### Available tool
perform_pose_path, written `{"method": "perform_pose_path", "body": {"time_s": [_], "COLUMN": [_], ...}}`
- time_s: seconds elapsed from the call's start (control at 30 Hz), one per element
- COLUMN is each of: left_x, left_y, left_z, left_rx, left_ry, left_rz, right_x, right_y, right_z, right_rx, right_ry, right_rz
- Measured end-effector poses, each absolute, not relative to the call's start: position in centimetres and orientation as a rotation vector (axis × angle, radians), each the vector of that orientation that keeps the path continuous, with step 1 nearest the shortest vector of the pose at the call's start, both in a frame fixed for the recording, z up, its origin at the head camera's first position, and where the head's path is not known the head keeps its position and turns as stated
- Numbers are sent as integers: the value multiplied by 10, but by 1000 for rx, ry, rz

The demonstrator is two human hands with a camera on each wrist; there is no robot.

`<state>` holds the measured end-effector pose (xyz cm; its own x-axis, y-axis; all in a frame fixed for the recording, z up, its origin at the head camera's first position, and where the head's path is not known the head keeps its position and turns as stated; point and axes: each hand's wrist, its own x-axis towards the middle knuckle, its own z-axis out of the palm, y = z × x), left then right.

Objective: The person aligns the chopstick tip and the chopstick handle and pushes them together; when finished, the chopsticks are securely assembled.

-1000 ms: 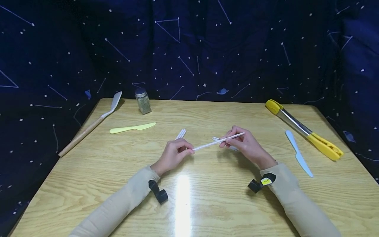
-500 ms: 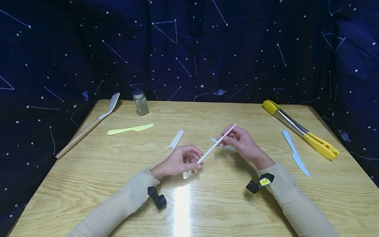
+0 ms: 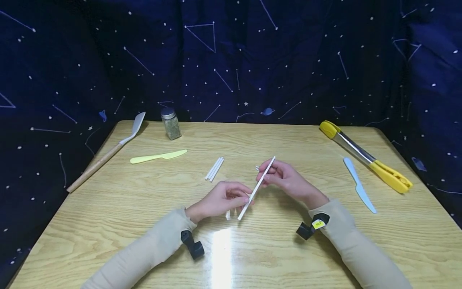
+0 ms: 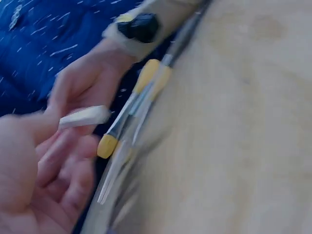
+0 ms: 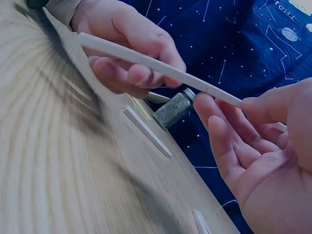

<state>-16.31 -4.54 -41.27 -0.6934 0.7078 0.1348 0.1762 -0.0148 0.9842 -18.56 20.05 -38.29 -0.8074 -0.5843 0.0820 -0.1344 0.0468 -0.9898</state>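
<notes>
A long thin white stick point(image 3: 258, 186) slants above the table, its lower end toward me. My right hand point(image 3: 285, 178) pinches its upper part between thumb and fingertips. The curled thumb and fingers of my left hand point(image 3: 231, 196) are around its lower part, with the end sticking out below. The right wrist view shows a fine line across the stick point(image 5: 161, 67) near my right fingertips. Several shorter white sticks point(image 3: 214, 168) lie side by side beyond my left hand. More white sticks point(image 3: 257, 168) lie behind my right hand, mostly hidden; they appear blurred in the left wrist view.
A yellow knife point(image 3: 159, 157), a glass jar of dried herbs point(image 3: 171, 125) and a wooden-handled spatula point(image 3: 104, 158) are on the left. To the right lie a blue knife point(image 3: 359, 184) and yellow tongs point(image 3: 364, 156). A dark starry cloth point(image 3: 231, 60) hangs behind the table point(image 3: 144, 216).
The stick has swung from a shallow slant to a steep one, its lower end coming toward me. My left hand has shifted right and nearer, from the stick's end onto its length.
</notes>
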Motion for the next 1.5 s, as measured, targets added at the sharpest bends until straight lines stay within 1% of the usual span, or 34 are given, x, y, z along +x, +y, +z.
{"method": "perform_pose_path", "body": {"time_s": [0.4, 0.57, 0.7, 0.9, 1.23, 1.5], "left_x": [-152, -156, -162, -172, -182, -198], "left_y": [-36, -37, -40, -56, -80, -100], "left_z": [-416, -418, -419, -414, -399, -391], "left_rx": [939, 963, 983, 981, 755, 712], "left_ry": [1866, 1911, 1950, 2042, 2170, 2329], "left_rz": [1820, 1816, 1803, 1795, 1801, 1791], "right_x": [-183, -186, -191, -199, -206, -211], "right_y": [196, 202, 213, 226, 233, 240], "right_z": [-385, -383, -381, -381, -391, -395], "right_rx": [-729, -724, -663, -588, -617, -572], "right_ry": [1989, 2100, 2230, 2378, 2443, 2511], "right_rz": [-1759, -1689, -1621, -1553, -1595, -1503]}}
